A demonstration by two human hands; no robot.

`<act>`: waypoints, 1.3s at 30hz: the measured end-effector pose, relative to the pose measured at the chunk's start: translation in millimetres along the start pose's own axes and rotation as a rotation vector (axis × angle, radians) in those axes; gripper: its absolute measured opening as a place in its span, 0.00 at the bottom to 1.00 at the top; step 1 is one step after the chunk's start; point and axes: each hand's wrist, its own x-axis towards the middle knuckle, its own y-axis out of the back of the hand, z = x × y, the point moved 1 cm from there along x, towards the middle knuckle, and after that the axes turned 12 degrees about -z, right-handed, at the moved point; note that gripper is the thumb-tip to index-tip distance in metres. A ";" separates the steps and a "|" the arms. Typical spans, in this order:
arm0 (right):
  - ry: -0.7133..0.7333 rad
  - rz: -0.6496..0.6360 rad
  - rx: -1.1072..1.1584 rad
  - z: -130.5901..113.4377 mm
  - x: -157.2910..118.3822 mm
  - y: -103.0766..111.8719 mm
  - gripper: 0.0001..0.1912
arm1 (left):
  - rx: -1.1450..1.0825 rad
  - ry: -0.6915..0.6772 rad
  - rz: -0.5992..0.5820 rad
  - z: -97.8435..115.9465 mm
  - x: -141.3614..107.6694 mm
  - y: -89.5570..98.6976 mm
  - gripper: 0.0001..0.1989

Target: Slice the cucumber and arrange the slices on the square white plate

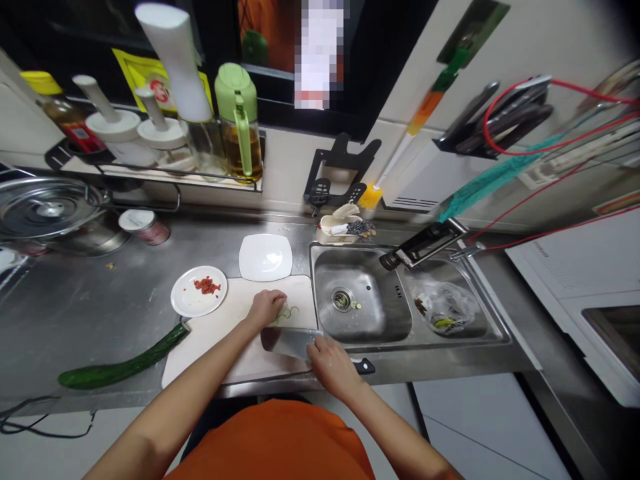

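Over the white cutting board [240, 357], my left hand [267, 309] is closed, its fingertips pinched on thin, green-edged cucumber slices [287, 313]. My right hand [333, 365] grips a kitchen knife by the back of its blade and the front of its black handle. The wide knife blade [287, 341] points left, low over the board just below the slices. A long piece of cucumber [125, 370] with a cut end rests partly on the board's left edge. Behind the board stand a white plate with chopped red bits [187, 303] and a white squarish dish [265, 257].
A steel sink [367, 327] adjoins the board on the right, with cucumber bits by its drain. Its smaller basin holds a clear plastic bag [445, 307]. A lidded pot [60, 213] and a small can [145, 227] stand at left, below a condiment rack [200, 179].
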 end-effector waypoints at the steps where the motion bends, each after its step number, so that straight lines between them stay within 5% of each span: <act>1: -0.028 -0.020 0.049 0.5 -1.9 -1.2 0.07 | 0.006 -0.001 0.031 -4.3 -3.1 3.0 0.11; 5: -0.079 -0.074 0.298 1.6 -7.3 -6.7 0.07 | 0.067 0.051 0.179 -28.6 -29.1 11.5 0.11; 10: -0.054 -0.077 0.443 0.7 -7.7 -14.2 0.08 | 0.115 0.126 0.177 -46.7 -56.1 -1.1 0.14; 19: -0.055 -0.048 0.474 -4.1 -4.8 -17.7 0.09 | 0.108 0.140 0.222 -33.5 -35.2 -19.6 0.09; 25: -0.053 -0.035 0.492 -6.4 -4.5 -19.9 0.09 | -0.075 0.156 0.182 -32.4 -50.4 -4.6 0.08; 34: -0.039 0.003 0.498 -21.0 26.6 -30.1 0.10 | -0.011 -0.046 -0.015 -74.2 -74.3 36.1 0.13; 39: -0.059 0.001 0.467 -31.2 38.5 -28.1 0.08 | 0.100 -0.044 0.166 -78.5 -81.9 23.2 0.16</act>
